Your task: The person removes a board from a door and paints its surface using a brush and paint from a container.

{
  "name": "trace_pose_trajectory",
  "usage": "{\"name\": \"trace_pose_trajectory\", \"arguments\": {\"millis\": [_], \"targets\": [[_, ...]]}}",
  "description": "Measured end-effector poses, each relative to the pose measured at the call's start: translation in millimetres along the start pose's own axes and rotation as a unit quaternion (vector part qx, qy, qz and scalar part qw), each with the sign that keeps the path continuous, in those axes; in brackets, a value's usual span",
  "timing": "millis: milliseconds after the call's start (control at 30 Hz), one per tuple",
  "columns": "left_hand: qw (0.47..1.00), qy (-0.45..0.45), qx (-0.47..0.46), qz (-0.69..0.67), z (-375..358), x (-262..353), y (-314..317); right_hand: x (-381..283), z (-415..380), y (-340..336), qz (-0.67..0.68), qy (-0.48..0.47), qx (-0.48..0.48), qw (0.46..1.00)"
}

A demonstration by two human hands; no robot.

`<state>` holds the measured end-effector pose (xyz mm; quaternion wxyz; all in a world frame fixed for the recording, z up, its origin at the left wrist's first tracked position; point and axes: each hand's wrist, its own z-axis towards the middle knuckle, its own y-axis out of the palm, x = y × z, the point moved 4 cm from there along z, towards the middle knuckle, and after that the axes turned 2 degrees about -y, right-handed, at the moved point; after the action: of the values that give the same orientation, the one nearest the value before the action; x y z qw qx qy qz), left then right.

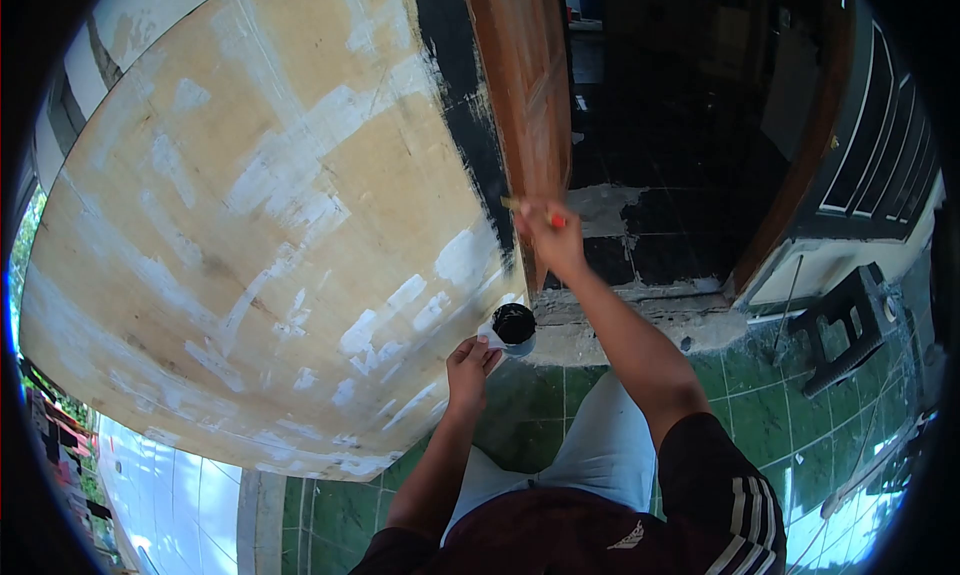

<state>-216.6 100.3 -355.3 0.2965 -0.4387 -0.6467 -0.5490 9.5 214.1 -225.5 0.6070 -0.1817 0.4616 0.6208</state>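
My left hand (473, 367) grips the rim of a small cup of black paint (514, 325), low beside the wall's bottom right corner. My right hand (545, 230) is closed around a brush with a red-orange handle end (557, 220). The brush points left to the black painted strip (462, 105) that runs down the wall's right edge; its bristles are too small to make out. Left of the strip spreads the cream wall (300, 215), with white filler patches.
A brown wooden door frame (515, 85) stands right of the strip, beside a dark doorway with black floor tiles (670, 215). A rough concrete sill (640, 330) crosses below. A dark plastic stool (845, 325) lies on green tiles (780, 410) at the right.
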Motion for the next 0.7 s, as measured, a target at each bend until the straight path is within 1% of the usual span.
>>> {"name": "trace_pose_trajectory", "arguments": {"millis": [33, 67, 100, 200, 267, 300, 333, 400, 433, 533, 600, 633, 667, 700], "targets": [[1.000, -0.001, -0.004, -0.002, 0.2, -0.1, -3.1, 30.0, -20.6, -18.5, -0.026, 0.033, 0.005, 0.999], [1.000, 0.004, -0.005, 0.000, 1.3, 0.3, -5.2, 42.0, -35.8, -33.3, -0.126, 0.076, 0.010, 0.989], [1.000, 0.006, -0.004, 0.003, 1.4, 0.8, -8.6, 51.8, -47.9, -44.7, -0.225, 0.121, 0.014, 0.967], [1.000, 0.008, 0.001, 0.016, -0.1, 1.1, -17.6, 76.6, -37.2, -58.7, -0.346, 0.132, -0.015, 0.929], [1.000, 0.006, 0.006, 0.021, 0.5, -3.0, -23.1, 32.3, -9.6, -31.2, -0.348, 0.040, -0.033, 0.936], [1.000, 0.003, 0.009, 0.022, 3.9, -7.3, -26.8, 18.4, 10.5, -19.8, -0.241, 0.037, -0.032, 0.969], [1.000, 0.000, 0.013, 0.023, 4.0, -11.4, -30.2, 5.5, 23.6, -10.1, -0.131, 0.035, -0.028, 0.990], [1.000, -0.006, 0.007, 0.020, 0.0, -12.3, -26.7, -45.5, 33.6, 8.4, 0.003, 0.009, 0.010, 1.000], [1.000, -0.008, 0.004, 0.018, -0.8, -12.8, -25.1, -58.8, 35.3, 11.3, 0.071, -0.005, 0.028, 0.997], [1.000, -0.012, 0.011, 0.016, -1.9, -20.2, -27.1, -25.9, 11.6, -9.1, 0.115, 0.014, 0.052, 0.992], [1.000, -0.014, 0.006, 0.013, -4.2, -20.7, -27.4, 37.0, -20.1, -40.7, 0.101, 0.123, 0.071, 0.985], [1.000, -0.015, 0.004, 0.012, -5.5, -20.7, -28.2, 78.3, -40.7, -63.0, 0.047, 0.170, 0.061, 0.982], [1.000, -0.017, 0.007, 0.012, -6.9, -21.4, -31.4, 104.4, -57.6, -80.2, -0.007, 0.216, 0.051, 0.975], [1.000, -0.018, 0.010, 0.011, -7.1, -21.3, -33.3, 101.8, -62.8, -86.7, -0.162, 0.219, 0.015, 0.962]]}}
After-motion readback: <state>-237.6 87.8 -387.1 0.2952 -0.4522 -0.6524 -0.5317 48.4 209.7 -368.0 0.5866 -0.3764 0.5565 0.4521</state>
